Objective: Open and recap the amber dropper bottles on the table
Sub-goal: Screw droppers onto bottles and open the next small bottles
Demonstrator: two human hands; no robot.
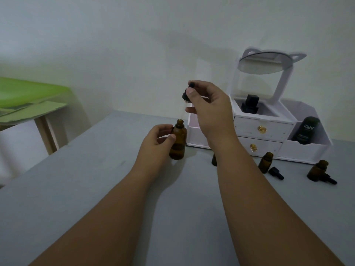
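My left hand [156,140] grips a large amber dropper bottle [179,143] that stands uncapped on the grey table [96,189]. My right hand [208,110] holds its black dropper cap [187,93] above the bottle, and the glass pipette tip sits at the bottle's mouth. Three smaller amber bottles stand uncapped to the right: one [214,160] partly hidden behind my right forearm, one [265,162] in the middle, one [317,170] at the far right. Two black dropper caps [276,173] [329,179] lie on the table beside them.
A white cosmetic organiser [265,129] with two drawers, a round mirror [266,63] and a dark Kahf bottle [306,130] stands at the back right. A green-topped table [28,96] is at the left, beyond the grey table's edge.
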